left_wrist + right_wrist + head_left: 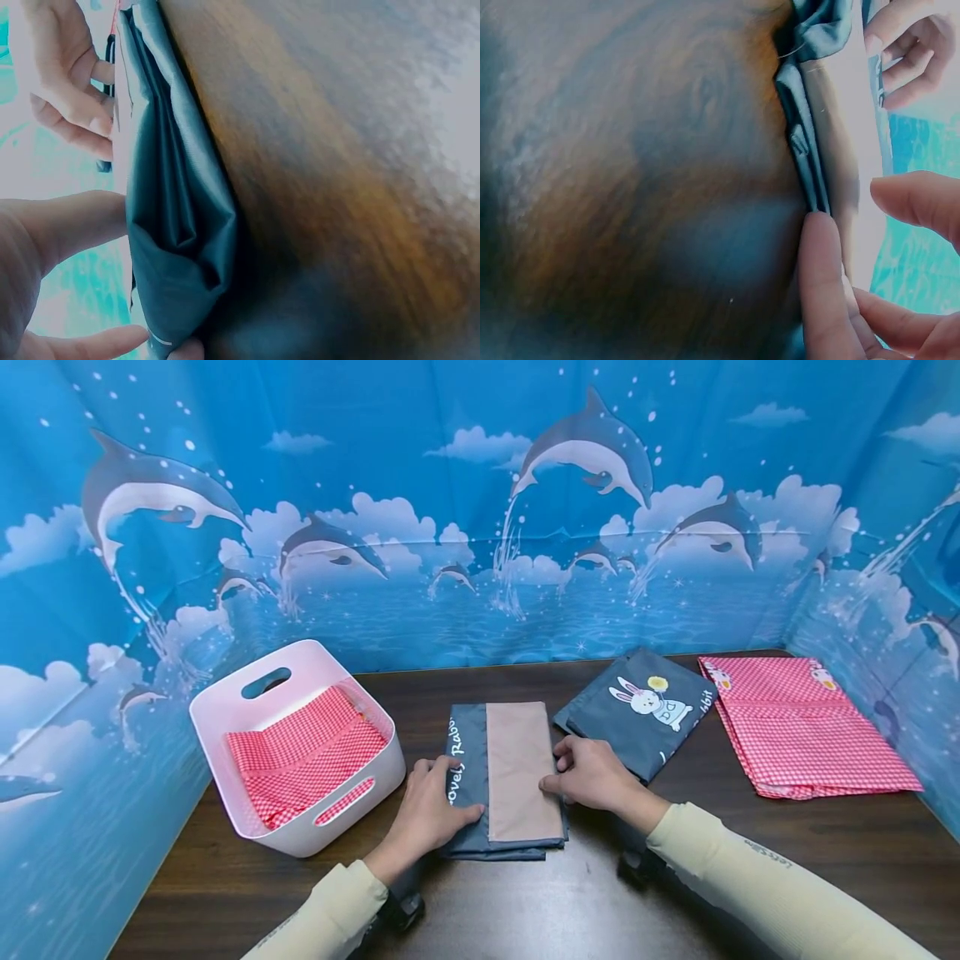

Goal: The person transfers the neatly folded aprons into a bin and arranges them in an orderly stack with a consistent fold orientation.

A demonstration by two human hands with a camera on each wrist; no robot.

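Note:
A folded dark grey cloth (467,835) with a beige panel (517,768) and white lettering lies on the table in the middle of the head view. My left hand (429,810) holds its left side, thumb on top and fingers at the edge. At the right side my right hand (596,772) pinches the edge, its thumb over the beige panel. Loose, bunched folds of the dark cloth (176,172) show along the near edge in the left wrist view. In the right wrist view a finger (825,285) of my right hand lies against the stacked layers.
A white basket (300,842) at the left contains a folded red checked cloth (307,747). Behind my right hand lies another dark cloth (637,714) with a rabbit print. A second red checked cloth (813,735) sits at the far right. The dolphin-printed curtain (480,610) borders the table.

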